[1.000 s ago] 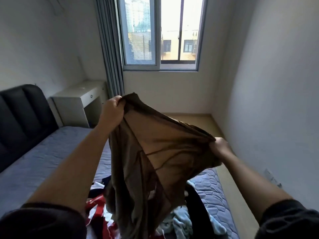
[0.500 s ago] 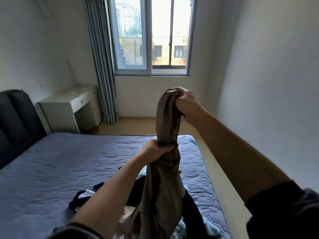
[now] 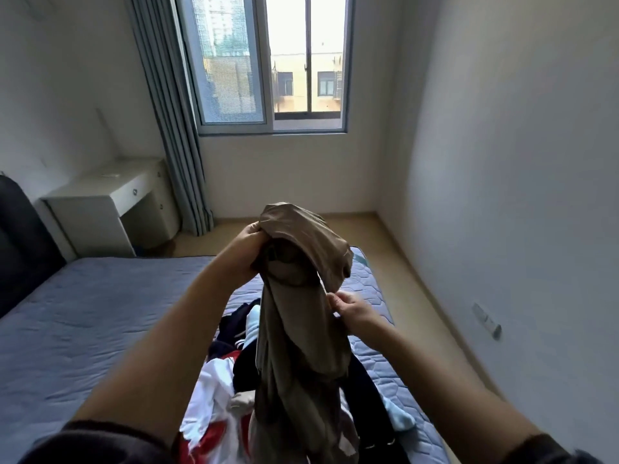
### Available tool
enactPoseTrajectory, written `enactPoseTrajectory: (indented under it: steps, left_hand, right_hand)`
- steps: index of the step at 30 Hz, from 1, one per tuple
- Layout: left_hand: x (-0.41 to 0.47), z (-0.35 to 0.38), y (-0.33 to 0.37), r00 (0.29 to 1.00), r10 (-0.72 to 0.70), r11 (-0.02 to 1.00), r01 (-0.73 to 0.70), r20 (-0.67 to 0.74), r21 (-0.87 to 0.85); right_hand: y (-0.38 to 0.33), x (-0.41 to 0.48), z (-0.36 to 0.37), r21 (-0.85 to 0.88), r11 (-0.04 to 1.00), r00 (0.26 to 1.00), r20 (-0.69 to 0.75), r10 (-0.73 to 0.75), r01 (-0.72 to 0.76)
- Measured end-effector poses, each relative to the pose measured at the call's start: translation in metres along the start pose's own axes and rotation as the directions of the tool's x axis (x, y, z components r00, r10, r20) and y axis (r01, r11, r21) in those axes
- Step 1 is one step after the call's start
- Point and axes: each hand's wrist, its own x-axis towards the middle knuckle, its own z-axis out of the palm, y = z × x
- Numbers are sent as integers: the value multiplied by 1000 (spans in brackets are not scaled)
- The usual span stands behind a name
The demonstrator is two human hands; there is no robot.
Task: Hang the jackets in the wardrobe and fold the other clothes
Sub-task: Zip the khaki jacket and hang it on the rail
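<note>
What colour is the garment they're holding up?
The garment is plain olive-brown, clearest in the head view.

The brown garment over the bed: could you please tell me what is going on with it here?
A person is holding the brown garment up above the bed. The left hand grips its bunched top, and the right hand pinches its edge lower down. A pile of other clothes lies unfolded on the bed below.

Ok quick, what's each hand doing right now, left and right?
Left hand: closed, gripping the top of the brown garment.
Right hand: pinching the same garment's side edge, lower down.
</note>
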Motion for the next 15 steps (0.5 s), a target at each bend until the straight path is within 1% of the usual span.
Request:
enactPoseTrajectory:
  steps: [1,2,3,4,5,7,8,10,11,13,14,15]
  left_hand:
    - [-2,0,-1,1000,-2,1000,2,18,-25]
    - [-5,0,-1,1000,-2,999,3,23,-49]
    - [-6,0,-1,1000,-1,997,2,14,-71]
    - [-7,-1,-2,1000,-3,996,3,-5,-90]
    - [-8,-2,-2,1000,-10,995,7,-24,-103]
    - [-11,-3,-2,998,-28,992,21,-57,-124]
    - [-12,-3,-2,997,-36,990,27,-64,-136]
    - [-14,-5,-3,996,-44,985,31,-72,-168]
    - [-15,-7,-3,996,-43,981,27,-77,-194]
    - [-16,-10,-3,996,-50,970,31,-74,-241]
    - [-17,-10,-2,995,-55,967,33,-79,-254]
    - [-18,-11,-2,995,-57,967,33,-85,-253]
  right_hand:
    - [1,-2,2,1,1000,999,36,-3,3]
    - [2,-4,5,11,1000,995,102,-13,12]
    - [2,-5,9,-8,1000,987,162,-18,20]
    - [0,-6,13,-53,997,981,188,-39,50]
    - [-2,-6,20,-139,985,983,167,-81,104]
    - [-7,-1,33,-291,934,979,65,-195,205]
    - [-10,1,40,-309,920,970,38,-242,242]
    - [-14,3,52,-243,927,955,-11,-296,284]
    - [-18,2,57,-196,939,950,-78,-301,282]
    - [-29,4,62,-127,965,931,-259,-257,231]
    - [-34,6,62,-108,971,930,-285,-234,212]
    - [-37,8,63,-97,980,948,-252,-192,173]
